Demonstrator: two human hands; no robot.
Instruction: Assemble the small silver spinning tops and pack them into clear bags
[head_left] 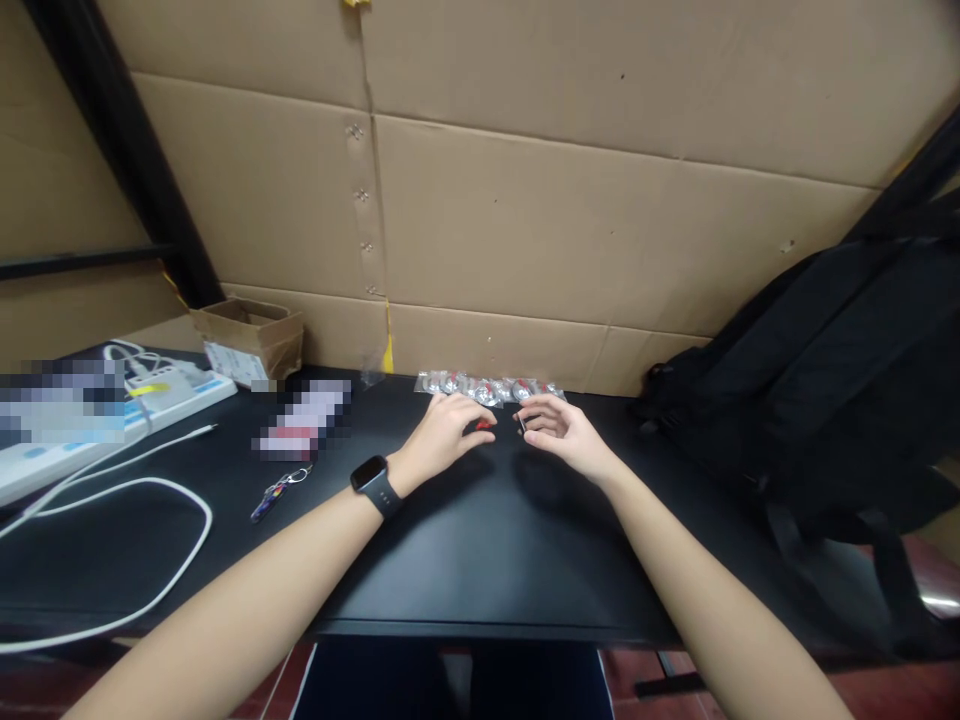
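Note:
My left hand (448, 432), with a black watch (375, 484) on its wrist, is closed on a small red piece (484, 425) between thumb and fingers. A short gap to the right, my right hand (559, 430) pinches a small thin light-coloured piece (523, 425). Both pieces are too small to name, and the fingers partly cover them. Both hands are above the black table (480, 570). Just beyond them lies a row of several small clear plastic packets (487, 390) with round silvery and red contents.
At the left are a white power strip (196, 400), a looping white cable (202, 520), a small cardboard box (255, 340) and a keychain (277, 492). A black backpack (817, 380) stands at the right. A cardboard wall (525, 240) rises behind the table.

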